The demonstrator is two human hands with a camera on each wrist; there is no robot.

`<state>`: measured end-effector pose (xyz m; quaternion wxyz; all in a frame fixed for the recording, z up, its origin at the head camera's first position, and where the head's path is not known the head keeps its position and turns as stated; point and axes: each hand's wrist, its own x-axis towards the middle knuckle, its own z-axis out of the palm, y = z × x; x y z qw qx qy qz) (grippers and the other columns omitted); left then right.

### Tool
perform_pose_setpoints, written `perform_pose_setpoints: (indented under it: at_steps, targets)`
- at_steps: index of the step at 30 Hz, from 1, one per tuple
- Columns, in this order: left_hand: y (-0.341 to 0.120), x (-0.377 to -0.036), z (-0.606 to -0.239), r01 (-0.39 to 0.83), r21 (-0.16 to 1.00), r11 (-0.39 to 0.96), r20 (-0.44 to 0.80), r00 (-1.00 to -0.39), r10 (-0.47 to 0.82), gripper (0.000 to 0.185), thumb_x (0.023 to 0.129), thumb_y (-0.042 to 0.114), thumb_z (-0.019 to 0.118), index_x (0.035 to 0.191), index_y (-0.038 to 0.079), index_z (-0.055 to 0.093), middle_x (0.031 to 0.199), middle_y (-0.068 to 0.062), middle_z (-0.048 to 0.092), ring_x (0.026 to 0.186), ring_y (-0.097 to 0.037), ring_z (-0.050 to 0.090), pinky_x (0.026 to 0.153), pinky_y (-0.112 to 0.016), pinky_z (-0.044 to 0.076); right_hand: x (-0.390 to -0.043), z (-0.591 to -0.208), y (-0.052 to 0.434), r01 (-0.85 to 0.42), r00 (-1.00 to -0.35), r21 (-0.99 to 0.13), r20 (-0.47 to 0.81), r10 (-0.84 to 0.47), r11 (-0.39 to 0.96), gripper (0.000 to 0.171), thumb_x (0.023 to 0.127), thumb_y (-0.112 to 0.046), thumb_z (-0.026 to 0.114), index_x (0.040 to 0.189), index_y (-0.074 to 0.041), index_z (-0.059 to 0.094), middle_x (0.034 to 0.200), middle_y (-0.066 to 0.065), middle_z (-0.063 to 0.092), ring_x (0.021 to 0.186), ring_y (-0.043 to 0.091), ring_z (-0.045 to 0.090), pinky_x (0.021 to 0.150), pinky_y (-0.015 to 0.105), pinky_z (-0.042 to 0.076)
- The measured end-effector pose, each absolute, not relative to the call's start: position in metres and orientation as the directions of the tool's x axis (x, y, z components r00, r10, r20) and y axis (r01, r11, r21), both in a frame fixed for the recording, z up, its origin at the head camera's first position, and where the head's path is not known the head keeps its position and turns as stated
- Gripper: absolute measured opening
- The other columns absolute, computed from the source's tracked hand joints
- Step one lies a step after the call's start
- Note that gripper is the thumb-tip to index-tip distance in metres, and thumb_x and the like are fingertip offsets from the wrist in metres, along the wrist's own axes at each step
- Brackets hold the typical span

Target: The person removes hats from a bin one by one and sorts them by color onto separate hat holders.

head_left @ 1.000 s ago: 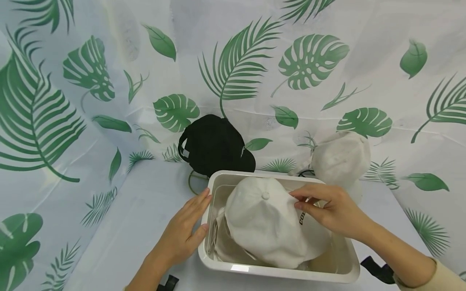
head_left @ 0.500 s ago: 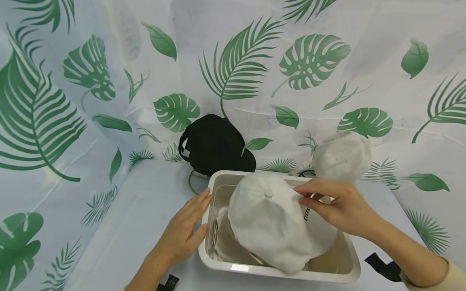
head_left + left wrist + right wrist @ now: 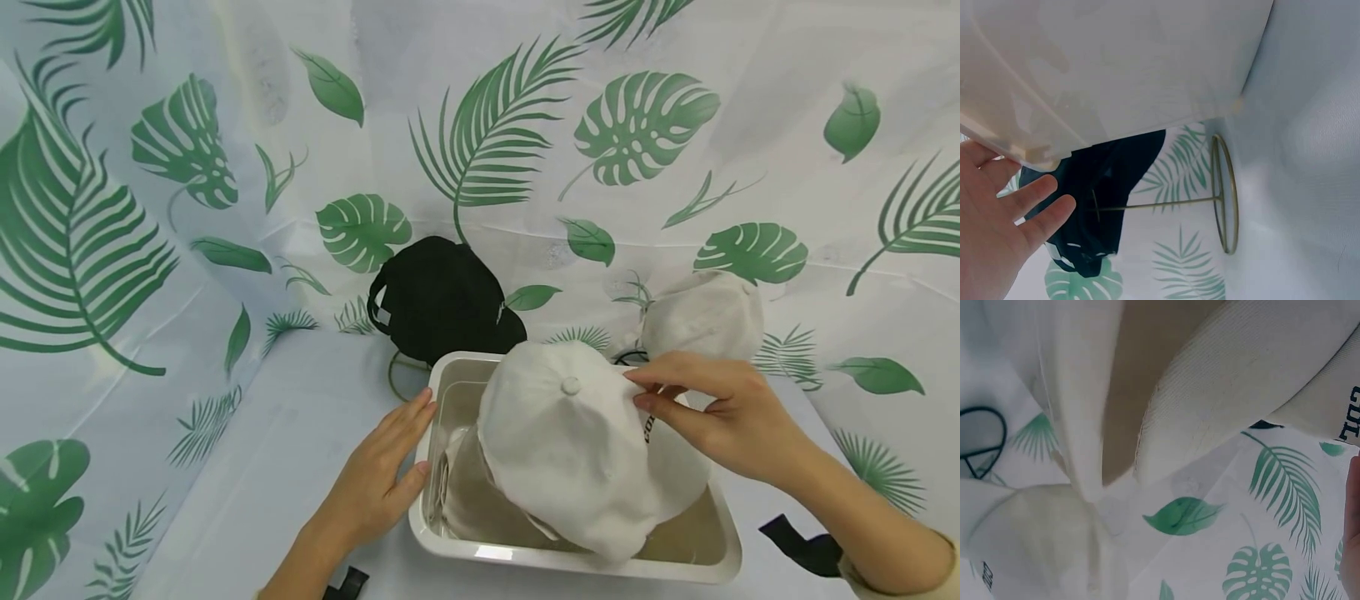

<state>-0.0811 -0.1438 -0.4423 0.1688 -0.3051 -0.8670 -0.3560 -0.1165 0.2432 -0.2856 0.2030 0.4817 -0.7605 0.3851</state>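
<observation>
You're at a makeshift tabletop booth: palm-and-monstera-print sheeting [image 3: 517, 229] encloses the pale table [image 3: 247, 467] behind and on both sides. Whether it stands in a home, studio or lab, you can't tell here.

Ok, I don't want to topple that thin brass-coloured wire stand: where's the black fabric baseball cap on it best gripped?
Probably the brim, from the person's right: it juts that way, past the rounded crown. The white rectangular basin crowds the near side. Lift straight up: the stand supports the cap from below.
</observation>
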Motion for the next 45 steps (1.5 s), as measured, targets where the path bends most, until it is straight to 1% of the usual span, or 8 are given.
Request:
perform_pose_setpoints:
  at_steps: [9, 20, 26, 30, 33, 36, 41, 45]
  targets:
    - [-0.143, -0.081, -0.443, 0.659, 0.493, 0.568, 0.528, -0.746, 0.406, 0.064, 0.099, 0.018, 0.055, 0.160, 0.005, 0.042, 0.169, -0.007, 0.034, 0.151, -0.030, 0.040, 0.118, -0.050, 0.038, -0.118, -0.273, 0.253, -0.884, -0.461, -0.424, 0.716, -0.525, 0.197, 0.031, 0.096, -0.022, 0.077, 0.104, 0.008, 0.078, 0.105, 0.000, 0.078, 0.091, 0.004, 0.070, 0.080, 0.012, 0.056]
    - [-0.143, -0.079, -0.442, 0.645, 0.501, 0.577, 0.509, -0.759, 0.406, 0.063, 0.100, 0.019, 0.055, 0.160, 0.006, 0.043, 0.170, -0.006, 0.033, 0.151, -0.030, 0.038, 0.118, -0.051, 0.038, -0.115, -0.259, 0.270, -0.839, -0.538, -0.415, 0.735, -0.414, 0.353, 0.047, 0.095, -0.035, 0.076, 0.099, 0.012, 0.077, 0.104, -0.005, 0.078, 0.089, 0.002, 0.070, 0.079, 0.010, 0.055]
    - [-0.143, -0.080, -0.441, 0.646, 0.506, 0.572, 0.509, -0.759, 0.406, 0.063, 0.099, 0.018, 0.055, 0.159, 0.005, 0.043, 0.169, -0.006, 0.034, 0.151, -0.030, 0.038, 0.117, -0.053, 0.038, -0.114, -0.246, 0.281, -0.789, -0.583, -0.416, 0.738, -0.341, 0.452, 0.052, 0.093, -0.041, 0.076, 0.096, 0.011, 0.078, 0.098, 0.001, 0.079, 0.086, 0.002, 0.071, 0.077, 0.009, 0.055]
    - [-0.143, -0.080, -0.442, 0.646, 0.508, 0.570, 0.512, -0.758, 0.403, 0.063, 0.098, 0.018, 0.056, 0.158, 0.004, 0.044, 0.169, -0.006, 0.035, 0.151, -0.030, 0.039, 0.117, -0.053, 0.039, -0.116, -0.239, 0.288, -0.783, -0.584, -0.438, 0.762, -0.280, 0.441, 0.039, 0.094, -0.021, 0.079, 0.097, 0.018, 0.075, 0.097, 0.002, 0.079, 0.086, 0.005, 0.071, 0.078, 0.010, 0.055]
    - [-0.143, -0.080, -0.442, 0.645, 0.508, 0.572, 0.511, -0.759, 0.403, 0.063, 0.098, 0.018, 0.056, 0.158, 0.004, 0.044, 0.169, -0.006, 0.034, 0.151, -0.030, 0.039, 0.117, -0.053, 0.038, -0.118, -0.236, 0.293, -0.782, -0.590, -0.477, 0.774, -0.230, 0.400, 0.017, 0.088, 0.011, 0.073, 0.098, 0.024, 0.070, 0.098, -0.001, 0.078, 0.086, 0.008, 0.071, 0.078, 0.010, 0.055]
    - [-0.143, -0.079, -0.441, 0.636, 0.517, 0.573, 0.498, -0.768, 0.404, 0.063, 0.098, 0.019, 0.056, 0.159, 0.005, 0.044, 0.170, -0.004, 0.033, 0.152, -0.029, 0.038, 0.118, -0.053, 0.037, -0.119, -0.232, 0.296, -0.763, -0.597, -0.478, 0.779, -0.190, 0.434, 0.022, 0.079, 0.027, 0.064, 0.099, 0.024, 0.071, 0.098, -0.002, 0.078, 0.086, 0.008, 0.071, 0.079, 0.010, 0.055]
    - [-0.143, -0.079, -0.439, 0.623, 0.543, 0.564, 0.472, -0.781, 0.409, 0.063, 0.100, 0.022, 0.055, 0.160, 0.006, 0.042, 0.171, -0.003, 0.031, 0.153, -0.026, 0.035, 0.120, -0.053, 0.035, -0.120, -0.226, 0.303, -0.681, -0.631, -0.463, 0.765, -0.133, 0.568, 0.028, 0.084, 0.025, 0.067, 0.109, 0.016, 0.075, 0.103, -0.011, 0.076, 0.091, 0.003, 0.068, 0.082, 0.009, 0.051]
    - [-0.143, -0.080, -0.439, 0.627, 0.547, 0.554, 0.476, -0.778, 0.411, 0.063, 0.101, 0.022, 0.054, 0.160, 0.006, 0.042, 0.170, -0.004, 0.031, 0.153, -0.027, 0.035, 0.119, -0.055, 0.036, -0.125, -0.223, 0.312, -0.672, -0.633, -0.482, 0.768, -0.097, 0.562, 0.022, 0.093, 0.007, 0.071, 0.114, 0.015, 0.073, 0.109, -0.011, 0.076, 0.092, 0.002, 0.067, 0.080, 0.008, 0.051]
